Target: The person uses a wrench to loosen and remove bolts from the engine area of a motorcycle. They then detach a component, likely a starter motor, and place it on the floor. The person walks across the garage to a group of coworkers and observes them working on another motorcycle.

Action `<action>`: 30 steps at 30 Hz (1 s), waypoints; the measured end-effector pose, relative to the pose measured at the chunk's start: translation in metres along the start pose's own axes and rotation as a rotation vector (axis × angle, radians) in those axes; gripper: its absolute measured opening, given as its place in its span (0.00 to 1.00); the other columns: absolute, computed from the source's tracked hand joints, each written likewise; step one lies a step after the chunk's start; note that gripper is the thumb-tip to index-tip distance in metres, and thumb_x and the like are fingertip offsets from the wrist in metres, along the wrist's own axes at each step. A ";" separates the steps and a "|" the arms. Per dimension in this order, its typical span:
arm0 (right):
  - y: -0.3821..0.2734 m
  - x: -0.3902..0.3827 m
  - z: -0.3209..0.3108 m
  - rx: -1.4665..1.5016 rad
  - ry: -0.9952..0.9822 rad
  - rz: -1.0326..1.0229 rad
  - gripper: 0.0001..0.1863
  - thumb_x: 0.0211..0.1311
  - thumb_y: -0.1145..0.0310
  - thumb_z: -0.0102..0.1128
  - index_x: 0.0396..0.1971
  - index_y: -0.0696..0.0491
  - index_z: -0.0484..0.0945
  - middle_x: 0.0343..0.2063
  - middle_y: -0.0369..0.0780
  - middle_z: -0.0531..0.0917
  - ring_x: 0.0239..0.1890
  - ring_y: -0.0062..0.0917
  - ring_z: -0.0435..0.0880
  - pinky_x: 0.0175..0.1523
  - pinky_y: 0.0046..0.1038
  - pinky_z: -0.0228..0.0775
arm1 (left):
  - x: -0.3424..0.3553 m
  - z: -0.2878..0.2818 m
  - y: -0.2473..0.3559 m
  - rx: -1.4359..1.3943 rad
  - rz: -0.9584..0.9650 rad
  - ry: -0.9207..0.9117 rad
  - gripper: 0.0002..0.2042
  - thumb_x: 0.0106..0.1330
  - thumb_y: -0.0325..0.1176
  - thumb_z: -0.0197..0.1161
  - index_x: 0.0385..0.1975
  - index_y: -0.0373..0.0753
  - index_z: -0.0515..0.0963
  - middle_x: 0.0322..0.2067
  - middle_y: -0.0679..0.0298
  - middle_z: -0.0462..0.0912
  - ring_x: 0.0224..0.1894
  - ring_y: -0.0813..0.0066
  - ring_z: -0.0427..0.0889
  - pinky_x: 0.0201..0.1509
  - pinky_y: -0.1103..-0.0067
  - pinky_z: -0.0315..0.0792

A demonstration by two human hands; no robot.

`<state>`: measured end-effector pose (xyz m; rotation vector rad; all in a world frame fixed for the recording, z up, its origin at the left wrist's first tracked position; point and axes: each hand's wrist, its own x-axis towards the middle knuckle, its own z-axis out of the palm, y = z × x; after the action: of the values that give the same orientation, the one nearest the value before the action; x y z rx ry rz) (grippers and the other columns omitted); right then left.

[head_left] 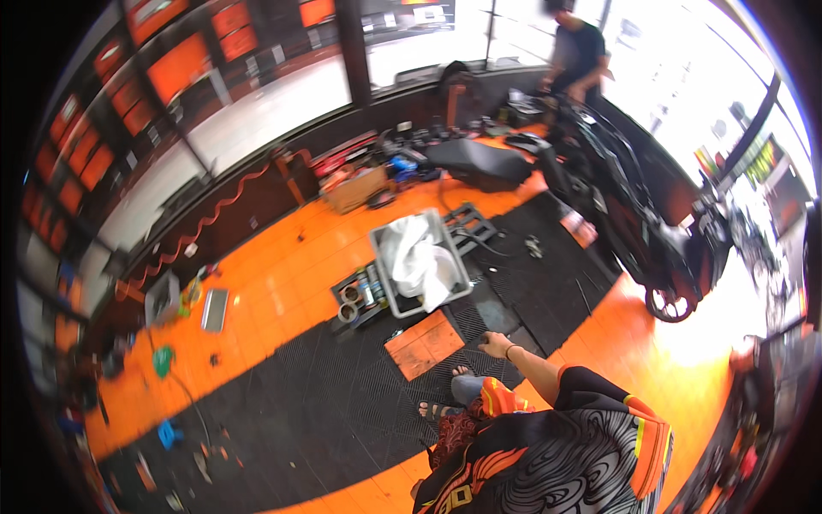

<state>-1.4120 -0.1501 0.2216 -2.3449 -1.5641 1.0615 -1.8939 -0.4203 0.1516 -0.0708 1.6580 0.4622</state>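
Head camera: looking down on a workshop floor of black and orange tiles. Stretching the right hand out over the black ribbed tiles, with a dark bracelet around the wrist. Holding its fingers loosely bent, and being unable to tell, at such small size, of anything thin pinched between them. Showing, at the left edge of a black patterned jersey, only a sliver of skin, perhaps the left hand, with too little showing to tell its grip. Setting sandaled feet on the black tiles, just behind a smudged orange tile.

Having that orange tile near the right hand, to its left, and a grey plastic tub just beyond. Seeing crumpled white plastic sheeting inside the tub, reaching its near rim. Finding spray cans and a tape roll beside the tub, on its left. Noticing farther back a cardboard box, a black motorcycle seat, and a person in a dark T-shirt, standing by the far end of a black scooter.
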 end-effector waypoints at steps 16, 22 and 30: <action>0.323 -0.336 0.101 0.452 0.242 1.010 0.21 0.58 0.59 0.60 0.45 0.59 0.83 0.23 0.44 0.86 0.25 0.31 0.87 0.31 0.29 0.82 | -0.020 0.188 0.293 0.608 0.699 -0.081 0.14 0.73 0.38 0.56 0.50 0.36 0.75 0.33 0.63 0.83 0.25 0.77 0.80 0.24 0.80 0.72; 0.381 -0.373 0.123 0.558 0.195 0.999 0.23 0.53 0.51 0.62 0.40 0.56 0.85 0.40 0.52 0.86 0.43 0.43 0.86 0.48 0.41 0.79 | -0.038 0.263 0.202 0.943 0.693 -0.353 0.14 0.72 0.41 0.52 0.35 0.36 0.77 0.26 0.64 0.79 0.30 0.74 0.81 0.28 0.73 0.76; 0.441 -0.445 0.064 0.963 0.736 0.915 0.32 0.57 0.53 0.61 0.55 0.61 0.77 0.49 0.54 0.83 0.53 0.45 0.82 0.59 0.39 0.73 | -0.070 0.465 -0.022 1.483 0.358 -0.497 0.17 0.71 0.43 0.56 0.52 0.37 0.74 0.42 0.51 0.81 0.43 0.51 0.82 0.41 0.59 0.77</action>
<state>-1.2123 -0.7460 0.1818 -2.1815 0.3058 0.6260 -1.4403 -0.2983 0.1814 1.3278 1.1640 -0.5381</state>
